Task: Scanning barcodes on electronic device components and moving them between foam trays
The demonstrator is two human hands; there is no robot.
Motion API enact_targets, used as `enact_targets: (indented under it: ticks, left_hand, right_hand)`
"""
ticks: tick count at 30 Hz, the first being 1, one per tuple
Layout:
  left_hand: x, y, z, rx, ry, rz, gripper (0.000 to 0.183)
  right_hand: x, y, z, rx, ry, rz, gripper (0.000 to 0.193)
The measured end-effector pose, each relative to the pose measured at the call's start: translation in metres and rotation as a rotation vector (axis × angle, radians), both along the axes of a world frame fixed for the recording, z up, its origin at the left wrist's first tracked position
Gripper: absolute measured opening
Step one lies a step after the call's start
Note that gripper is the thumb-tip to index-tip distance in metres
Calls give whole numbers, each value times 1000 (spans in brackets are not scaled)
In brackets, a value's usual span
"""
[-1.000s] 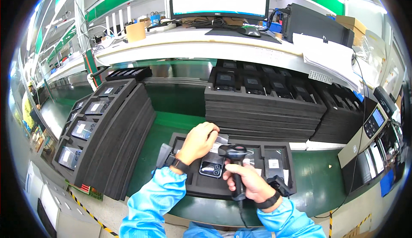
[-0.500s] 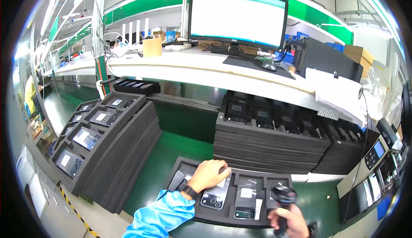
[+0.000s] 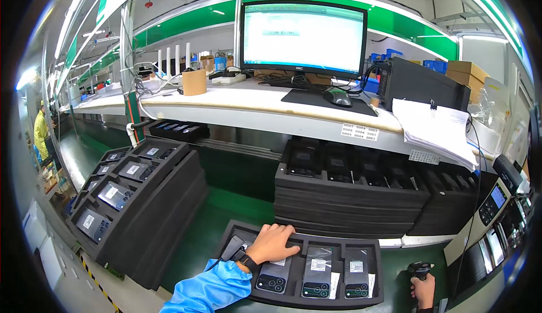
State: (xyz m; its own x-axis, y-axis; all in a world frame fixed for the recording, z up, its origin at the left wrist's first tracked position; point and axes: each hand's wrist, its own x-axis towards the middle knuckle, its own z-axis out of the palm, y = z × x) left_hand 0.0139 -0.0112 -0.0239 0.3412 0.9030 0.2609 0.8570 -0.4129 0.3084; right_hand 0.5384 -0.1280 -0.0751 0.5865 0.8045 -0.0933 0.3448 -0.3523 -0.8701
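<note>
My left hand (image 3: 273,244), with a dark band at the wrist and a blue sleeve, rests over one phone (image 3: 274,278) in a black foam tray (image 3: 375,270). Its thumb stands apart from the other fingers, and it covers that phone's upper part. To its right in the tray lie two more phones (image 3: 318,268) (image 3: 356,266), camera ends toward me, each with a white label and a paper strip beside it. Right of the tray, my right hand (image 3: 423,290) is closed round the handle of a black handheld barcode scanner (image 3: 419,267).
Stacked foam trays (image 3: 164,217) with phones stand at left, more trays (image 3: 344,205) under the bench (image 3: 226,101). On the bench are a monitor (image 3: 305,36), mouse (image 3: 339,97) and papers (image 3: 435,126). A printer-like machine (image 3: 490,211) stands at right; a person in yellow (image 3: 41,134) is far left.
My right hand has moved the scanner right and down, away from over the tray, uncovering the rightmost phone. A small box now shows on the monitor. My left hand stays on its phone.
</note>
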Motion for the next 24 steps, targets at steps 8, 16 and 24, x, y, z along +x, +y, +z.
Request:
enact_targets:
  ticks: [8, 16, 24]
  left_hand:
    - [6, 24, 1, -194, 160, -27, 60]
    - [7, 23, -1, -165, 40, -31, 50]
    - [-12, 38, -6, -304, -603, -200, 30]
  right_hand:
    - [-13, 8, 24, -63, -18, 121, 27]
    - [-22, 26, 37, -163, -123, 119, 32]
    - [-25, 27, 36, -158, -167, 63, 35]
